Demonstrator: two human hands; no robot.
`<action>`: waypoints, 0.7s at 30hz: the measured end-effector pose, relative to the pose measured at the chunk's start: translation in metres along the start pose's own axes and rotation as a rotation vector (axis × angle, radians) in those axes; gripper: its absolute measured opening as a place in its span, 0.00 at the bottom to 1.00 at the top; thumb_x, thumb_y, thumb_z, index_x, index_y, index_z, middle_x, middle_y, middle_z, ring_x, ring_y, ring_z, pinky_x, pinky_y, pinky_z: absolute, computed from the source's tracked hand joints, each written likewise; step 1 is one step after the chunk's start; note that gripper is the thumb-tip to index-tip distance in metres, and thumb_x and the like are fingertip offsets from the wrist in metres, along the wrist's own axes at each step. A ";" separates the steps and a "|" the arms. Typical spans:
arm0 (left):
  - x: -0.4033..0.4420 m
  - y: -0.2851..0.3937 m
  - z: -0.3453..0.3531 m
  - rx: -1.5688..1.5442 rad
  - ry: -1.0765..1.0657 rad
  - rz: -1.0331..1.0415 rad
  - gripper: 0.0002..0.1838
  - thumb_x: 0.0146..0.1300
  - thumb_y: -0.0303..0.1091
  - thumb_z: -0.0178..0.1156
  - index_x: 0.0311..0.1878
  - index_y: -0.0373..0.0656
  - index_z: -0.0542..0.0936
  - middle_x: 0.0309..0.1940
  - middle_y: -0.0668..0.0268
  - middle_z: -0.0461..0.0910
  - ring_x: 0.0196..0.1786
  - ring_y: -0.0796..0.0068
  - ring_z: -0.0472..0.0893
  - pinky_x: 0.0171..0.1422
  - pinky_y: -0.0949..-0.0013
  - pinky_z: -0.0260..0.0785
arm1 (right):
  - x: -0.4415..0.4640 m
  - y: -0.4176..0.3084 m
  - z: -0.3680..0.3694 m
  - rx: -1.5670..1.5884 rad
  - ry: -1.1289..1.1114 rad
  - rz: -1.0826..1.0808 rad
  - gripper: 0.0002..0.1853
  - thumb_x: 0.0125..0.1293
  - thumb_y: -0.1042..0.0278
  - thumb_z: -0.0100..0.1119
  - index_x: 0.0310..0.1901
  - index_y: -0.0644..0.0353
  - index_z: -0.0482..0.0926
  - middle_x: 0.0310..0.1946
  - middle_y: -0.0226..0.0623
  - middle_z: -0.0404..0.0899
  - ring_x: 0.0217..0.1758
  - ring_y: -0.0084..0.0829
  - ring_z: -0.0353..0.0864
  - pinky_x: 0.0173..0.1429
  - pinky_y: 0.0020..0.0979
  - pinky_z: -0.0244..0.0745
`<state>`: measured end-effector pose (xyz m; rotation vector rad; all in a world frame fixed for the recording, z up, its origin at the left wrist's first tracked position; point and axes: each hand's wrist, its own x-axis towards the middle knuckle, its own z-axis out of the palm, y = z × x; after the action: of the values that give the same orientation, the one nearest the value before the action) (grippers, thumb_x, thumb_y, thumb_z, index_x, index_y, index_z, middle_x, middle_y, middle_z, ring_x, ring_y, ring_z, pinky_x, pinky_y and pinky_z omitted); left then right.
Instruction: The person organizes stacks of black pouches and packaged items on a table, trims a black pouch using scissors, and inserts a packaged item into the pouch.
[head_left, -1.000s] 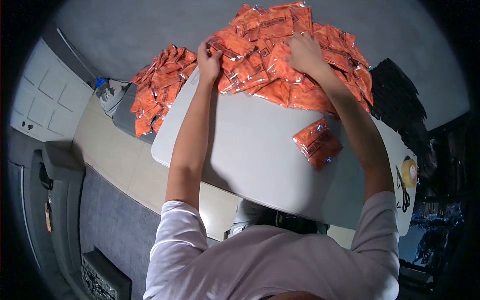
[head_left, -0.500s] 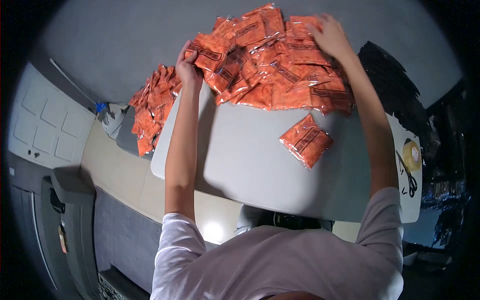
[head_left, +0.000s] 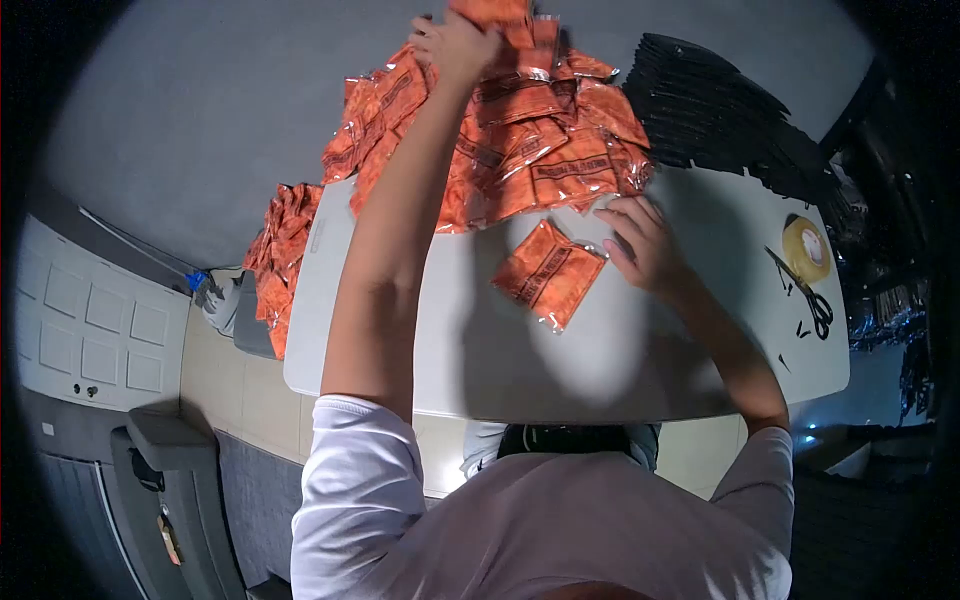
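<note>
- Head view, looking down: my left hand (head_left: 455, 48) reaches to the far part of a heap of orange packets (head_left: 570, 165), wrapped in shiny clear plastic; the fingers are bent over packets there, but I cannot tell whether they grip one.
- My right hand (head_left: 648, 245) is released, its fingers loosely spread, palm low over the white table (head_left: 440, 340).
- A single orange packet (head_left: 550, 277) with a dark printed band lies flat just beside my right thumb, in front of the heap.
- To the right lie a tape roll (head_left: 794, 240) and black scissors (head_left: 822, 316).
</note>
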<state>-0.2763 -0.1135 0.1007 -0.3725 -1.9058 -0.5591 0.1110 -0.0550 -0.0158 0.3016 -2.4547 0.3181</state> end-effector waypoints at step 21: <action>-0.066 0.082 0.005 -0.129 -0.653 0.817 0.43 0.59 0.81 0.54 0.73 0.69 0.77 0.75 0.57 0.70 0.76 0.43 0.67 0.78 0.30 0.56 | -0.038 0.033 0.000 0.174 -0.098 0.053 0.25 0.61 0.61 0.68 0.61 0.57 0.80 0.54 0.38 0.76 0.57 0.43 0.76 0.64 0.42 0.71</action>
<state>-0.2141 -0.0421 0.0556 -1.4708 -2.0811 0.0110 0.1304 -0.0191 -0.0445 0.3334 -2.5392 0.5542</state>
